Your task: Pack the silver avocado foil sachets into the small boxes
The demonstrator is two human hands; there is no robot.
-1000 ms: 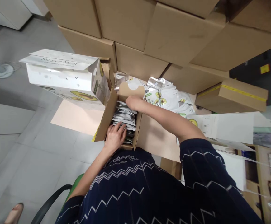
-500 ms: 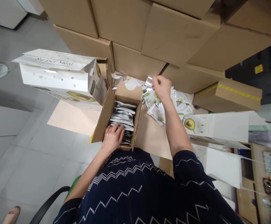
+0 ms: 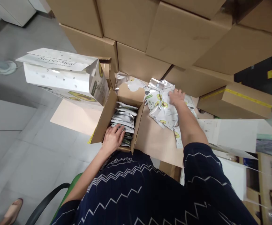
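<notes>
An open cardboard box in front of me holds a row of silver-and-white pouches standing on edge. My left hand lies over the box's near left side, its fingers stretched out against the pouches; it grips nothing that I can see. To the right of the box is a loose heap of pouches printed with avocados. My right hand is on the right part of this heap, fingers apart and touching the pouches. What lies under its palm is hidden.
A large white "Super Meal" carton stands open at the left. Stacked brown boxes form a wall behind the table. White cartons and a yellow-taped box are at the right. A bare foot in a shoe shows lower left.
My right hand has moved to the right and slightly down across the heap, its fingers going from pinched to spread. Pouches in the heap have shifted. My left hand has stayed on the box.
</notes>
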